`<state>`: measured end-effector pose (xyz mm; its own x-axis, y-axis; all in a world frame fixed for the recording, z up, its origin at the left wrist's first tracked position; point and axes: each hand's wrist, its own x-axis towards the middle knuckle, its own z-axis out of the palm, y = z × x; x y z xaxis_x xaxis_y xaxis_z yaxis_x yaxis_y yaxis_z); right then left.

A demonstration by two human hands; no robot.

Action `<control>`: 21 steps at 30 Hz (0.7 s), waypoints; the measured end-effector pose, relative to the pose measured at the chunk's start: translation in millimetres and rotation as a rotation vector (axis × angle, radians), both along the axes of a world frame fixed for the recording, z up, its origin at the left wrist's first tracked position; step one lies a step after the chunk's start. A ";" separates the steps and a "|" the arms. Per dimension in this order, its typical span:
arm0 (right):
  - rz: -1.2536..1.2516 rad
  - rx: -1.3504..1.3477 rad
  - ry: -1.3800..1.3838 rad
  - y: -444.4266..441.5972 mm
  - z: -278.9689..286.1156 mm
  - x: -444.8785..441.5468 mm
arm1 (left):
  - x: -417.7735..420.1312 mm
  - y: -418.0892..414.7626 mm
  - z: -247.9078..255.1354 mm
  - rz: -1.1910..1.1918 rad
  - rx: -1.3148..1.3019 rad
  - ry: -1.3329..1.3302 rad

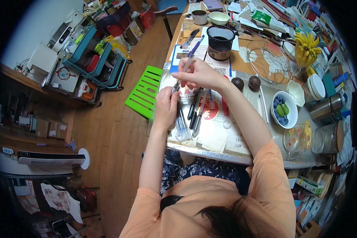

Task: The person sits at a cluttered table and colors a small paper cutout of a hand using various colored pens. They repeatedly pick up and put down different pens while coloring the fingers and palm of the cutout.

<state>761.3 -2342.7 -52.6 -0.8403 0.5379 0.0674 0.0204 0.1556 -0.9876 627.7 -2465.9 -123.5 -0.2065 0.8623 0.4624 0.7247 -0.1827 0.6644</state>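
My left hand [166,107] grips the lower end of a clear-barrelled pen [175,87] over the table's left side. My right hand [197,73] pinches the same pen higher up, with the fingers closed round its barrel. A purple-blue pen [196,46] slants up just beyond my right fingers; whether it touches them I cannot tell. Several black and clear pens [198,108] lie below my right wrist, and more thin pens [183,126] lie beside my left hand. A black mesh pen holder [220,43] stands beyond my right hand. Another pen group [190,38] lies to its left.
To the right are two dark round balls [254,83], a white bowl [296,114] of blueberries and green fruit, a lidded glass jar [330,139] and a steel flask [325,108]. A wire rack [267,59] lies farther back. A green plastic stool [144,92] stands left of the table.
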 end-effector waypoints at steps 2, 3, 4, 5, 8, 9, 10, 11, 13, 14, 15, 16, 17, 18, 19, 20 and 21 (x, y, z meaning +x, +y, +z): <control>0.006 -0.127 0.005 -2.5 -0.4 -0.3 | 1.2 -0.8 0.6 0.008 0.032 0.035; 0.014 -0.195 0.001 -3.9 -1.1 -0.9 | 1.7 -2.0 0.3 0.021 0.032 0.061; -0.017 -0.146 0.007 -6.6 -2.9 -2.9 | 1.8 -3.0 -0.3 0.030 0.046 0.089; -0.047 -0.095 0.013 -9.6 -5.1 -5.5 | 1.7 -3.8 -1.2 0.041 0.050 0.061; 0.011 -0.091 0.063 -16.6 -11.8 -12.8 | 1.0 -6.8 -4.9 0.053 0.074 0.008; 0.021 -0.072 0.064 -17.5 -13.0 -14.4 | 1.1 -7.7 -5.8 0.052 0.072 0.008; 0.029 -0.052 0.068 -16.8 -12.6 -14.5 | 1.5 -7.9 -5.9 0.058 0.064 0.007; 0.023 -0.080 0.045 -14.1 -10.9 -13.1 | 1.2 -6.9 -4.5 0.047 0.079 0.021; 0.012 -0.142 -0.003 -7.2 -3.6 -8.4 | 1.7 -3.8 0.7 0.039 0.078 0.036; 0.039 -0.158 -0.032 -0.5 2.0 -1.4 | -0.2 0.8 5.8 0.053 0.061 0.034; -0.052 -0.083 -0.136 7.5 9.3 6.2 | -4.4 8.7 12.7 0.063 0.041 0.034; -0.094 -0.005 -0.179 13.5 15.2 14.4 | -8.6 16.1 19.2 0.076 0.000 0.015; -0.189 0.040 -0.134 21.9 22.5 24.5 | -14.4 26.9 26.2 0.077 0.007 -0.057; -0.366 0.124 -0.136 27.1 28.0 33.8 | -19.9 39.9 32.3 0.107 -0.014 -0.024; -0.435 0.127 -0.082 32.6 33.4 41.5 | -27.6 55.4 38.3 0.147 -0.113 0.064; -0.526 0.115 -0.045 36.6 38.0 48.7 | -31.5 70.9 40.8 0.179 -0.182 0.132; -0.507 0.085 0.011 38.3 40.6 54.8 | -31.7 86.4 40.0 0.205 -0.257 0.186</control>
<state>816.1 -2304.4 -12.0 -0.4739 0.8700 0.1360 0.1041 0.2087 -0.9724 596.0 -2379.5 -83.4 -0.3200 0.9043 0.2824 0.8415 0.1343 0.5233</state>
